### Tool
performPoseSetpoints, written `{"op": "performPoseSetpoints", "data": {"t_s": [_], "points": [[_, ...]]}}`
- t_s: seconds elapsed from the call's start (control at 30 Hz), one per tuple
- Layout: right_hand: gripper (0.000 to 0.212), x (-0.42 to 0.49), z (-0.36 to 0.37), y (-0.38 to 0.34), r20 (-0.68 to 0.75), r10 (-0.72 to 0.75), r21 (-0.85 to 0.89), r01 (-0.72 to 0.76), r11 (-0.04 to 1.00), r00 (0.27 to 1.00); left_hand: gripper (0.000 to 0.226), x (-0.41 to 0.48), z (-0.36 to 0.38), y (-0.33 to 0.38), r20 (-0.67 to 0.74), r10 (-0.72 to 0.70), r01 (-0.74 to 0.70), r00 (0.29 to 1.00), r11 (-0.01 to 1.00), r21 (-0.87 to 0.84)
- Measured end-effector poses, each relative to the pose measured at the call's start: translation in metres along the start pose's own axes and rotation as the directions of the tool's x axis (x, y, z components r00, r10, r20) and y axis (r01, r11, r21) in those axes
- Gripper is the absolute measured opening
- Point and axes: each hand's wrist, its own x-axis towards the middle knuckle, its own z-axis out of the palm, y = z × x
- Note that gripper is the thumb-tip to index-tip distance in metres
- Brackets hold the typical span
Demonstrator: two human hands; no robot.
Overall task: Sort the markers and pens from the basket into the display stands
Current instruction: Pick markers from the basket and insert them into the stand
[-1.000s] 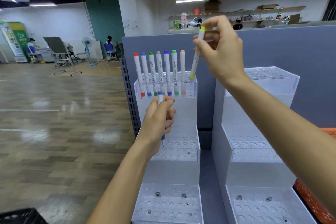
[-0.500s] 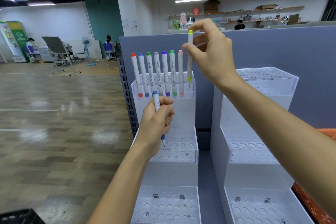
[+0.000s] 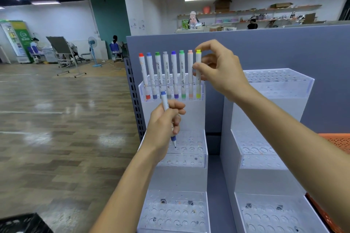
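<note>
Coming down from above the row, the yellow marker (image 3: 198, 58) is now standing in the end hole of the left stand's (image 3: 141, 89) top tier, just beside the pink marker (image 3: 190, 70). The right hand (image 3: 217, 70) is pinching its barrel with narrow fingers. The left hand (image 3: 162, 125) is gripping a blue pen (image 3: 165, 103), tip down, before the middle tier. Dragging the fingers leftward while letting go is probably risking a tilt into the row. Open room is lying rightward, over the right stand (image 3: 274, 89), whose top tier is holding nothing.
</note>
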Motion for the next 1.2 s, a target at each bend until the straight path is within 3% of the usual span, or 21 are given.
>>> {"op": "performPoseSetpoints", "data": {"t_s": [0.1,0.2,0.27,0.37,0.47,0.53,0.6,0.67,0.87,1.2], "points": [[0.038,-0.009,0.005,0.000,-0.112,-0.008,-0.067,0.000,0.998,0.994,0.023,-0.004,0.003,0.004,0.039,0.022,-0.024,0.999,0.999,0.048],[0.032,-0.035,0.013,-0.008,-0.292,-0.228,-0.142,0.194,0.971,0.929,0.022,-0.007,0.001,0.005,0.067,0.091,-0.101,0.994,0.981,0.168],[0.030,-0.054,0.022,-0.017,-0.210,-0.267,-0.069,0.258,0.964,0.941,0.021,-0.009,-0.001,0.006,0.078,0.169,-0.185,0.982,0.942,0.279],[0.027,-0.070,0.037,-0.027,0.012,-0.193,0.021,0.193,0.981,0.981,0.021,-0.013,-0.001,0.010,0.104,0.275,-0.292,0.956,0.848,0.442],[0.019,-0.068,0.044,-0.031,0.015,-0.147,0.105,0.145,0.984,0.989,0.013,-0.018,-0.013,0.004,0.098,0.339,-0.320,0.935,0.695,0.644],[0.019,-0.059,0.044,-0.031,-0.057,-0.110,0.170,0.118,0.978,0.992,0.006,-0.023,-0.031,-0.008,0.119,0.416,-0.329,0.902,0.482,0.812],[0.018,-0.050,0.045,-0.031,-0.129,-0.111,0.173,0.133,0.976,0.985,0.021,-0.031,-0.050,-0.024,0.146,0.439,-0.284,0.887,0.266,0.921],[0.016,-0.044,0.050,-0.030,-0.139,-0.140,0.133,0.158,0.978,0.980,0.031,-0.046,-0.064,-0.035,0.147,0.460,-0.249,0.875,0.169,0.954],[0.014,-0.044,0.082,-0.021,-0.034,-0.158,0.067,0.160,0.985,0.987,0.027,-0.069,-0.080,-0.049,0.154,0.549,-0.302,0.822,0.190,0.934],[0.013,-0.045,0.104,-0.013,0.012,-0.222,-0.033,0.223,0.974,0.975,0.024,-0.066,-0.082,-0.052,0.142,0.574,-0.317,0.806,0.217,0.923]]}}
